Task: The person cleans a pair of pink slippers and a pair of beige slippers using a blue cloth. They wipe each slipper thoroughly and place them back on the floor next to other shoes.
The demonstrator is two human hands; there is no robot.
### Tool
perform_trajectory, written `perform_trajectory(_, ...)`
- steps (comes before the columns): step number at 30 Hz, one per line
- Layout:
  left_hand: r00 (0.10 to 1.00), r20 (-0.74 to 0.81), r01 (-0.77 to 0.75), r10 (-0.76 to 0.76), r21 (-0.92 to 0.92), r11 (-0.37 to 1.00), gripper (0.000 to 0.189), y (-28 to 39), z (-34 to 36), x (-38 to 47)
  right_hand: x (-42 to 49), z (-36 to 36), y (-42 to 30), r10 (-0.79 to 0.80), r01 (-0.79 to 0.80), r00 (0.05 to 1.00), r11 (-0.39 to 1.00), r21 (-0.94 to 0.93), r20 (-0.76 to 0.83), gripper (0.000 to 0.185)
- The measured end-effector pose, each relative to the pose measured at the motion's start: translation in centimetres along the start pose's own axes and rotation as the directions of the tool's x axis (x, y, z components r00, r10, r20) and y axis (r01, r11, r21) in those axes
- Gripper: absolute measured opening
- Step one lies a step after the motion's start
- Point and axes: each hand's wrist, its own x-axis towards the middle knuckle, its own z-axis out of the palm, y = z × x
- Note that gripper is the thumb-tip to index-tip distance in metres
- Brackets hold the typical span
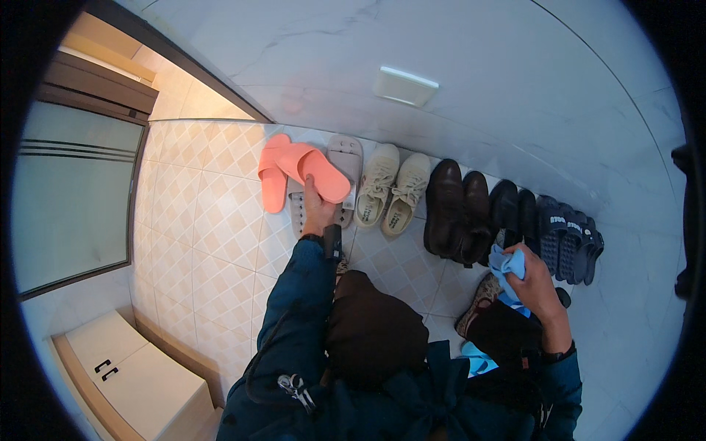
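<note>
My left hand (320,206) grips the side of a coral-pink slide sandal (322,173), its thumb on the sole. This slide lies over grey slippers (346,151) and overlaps the strap end of its mate, another coral slide (273,184). My right hand (532,278) is closed around a crumpled light-blue cloth (507,263), near black shoes (503,206). Between my hands stand cream canvas lace-up shoes (378,184) and dark brown leather shoes (444,209). Dark slide sandals (568,242) stand at the right end of the row.
The footwear lines a marbled wall (485,82) bearing a white plate (407,87). A low cream cabinet (138,380) is at lower left, below a frosted-glass door (77,187). Beside my right knee are blue items (479,361), partly hidden. Tiled floor (220,248) extends left.
</note>
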Motion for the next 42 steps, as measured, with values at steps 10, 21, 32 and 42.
perform_trajectory(10, 0.982, -0.185, 0.030, -0.040, -0.055, 0.998, 0.049, 6.7, 5.7, -12.0, -0.6, -0.3, -0.8, -0.067, 0.067, 0.997, 0.998, -0.007, -0.025, 0.033)
perform_trajectory(21, 0.943, -0.334, 0.032, -0.005, 0.075, 0.997, 0.050, 15.6, -4.9, -23.3, -1.2, -0.2, -2.3, -0.108, 0.109, 0.994, 0.993, 0.035, -0.032, 0.033)
perform_trajectory(32, 0.866, -0.482, 0.328, -0.136, 0.342, 0.881, 0.046, 16.4, -13.3, -23.3, -0.5, 0.2, -2.3, -0.091, 0.091, 0.996, 0.996, 0.000, 0.007, 0.037)
perform_trajectory(42, 0.920, -0.378, 0.329, -0.100, 0.610, 0.721, 0.041, 12.3, -4.2, -15.8, -0.1, 0.6, -2.5, -0.068, 0.068, 0.997, 0.998, 0.018, 0.021, 0.034)
